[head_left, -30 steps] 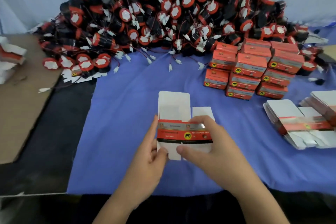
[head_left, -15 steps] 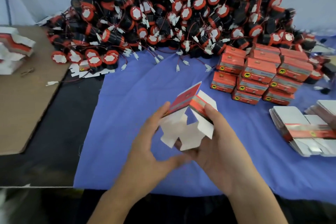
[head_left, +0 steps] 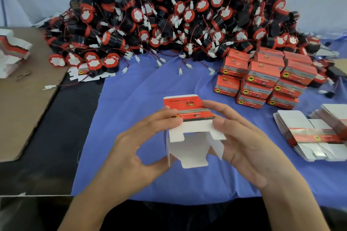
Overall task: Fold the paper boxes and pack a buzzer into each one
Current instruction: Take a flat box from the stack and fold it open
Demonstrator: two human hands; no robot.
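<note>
Both hands on one half-opened box above the blue cloth.

I see my left hand (head_left: 139, 152) and right hand (head_left: 249, 148) gripping the box (head_left: 189, 118) from either side, fingers clamped on its red printed top, thumbs under the white flaps; the flaps hang open toward me, bottom not closed. The box is held just above the cloth (head_left: 131, 103), near its front edge. To my right, a stack of flat blanks (head_left: 308, 133) lies on the cloth. Beyond that, closed boxes (head_left: 262, 77) are stacked in rows. At the far side, a large heap of buzzers (head_left: 178, 17), black and red with loose white plugs. Far left, cardboard (head_left: 20, 103) with more blanks (head_left: 13, 50) on it.
</note>
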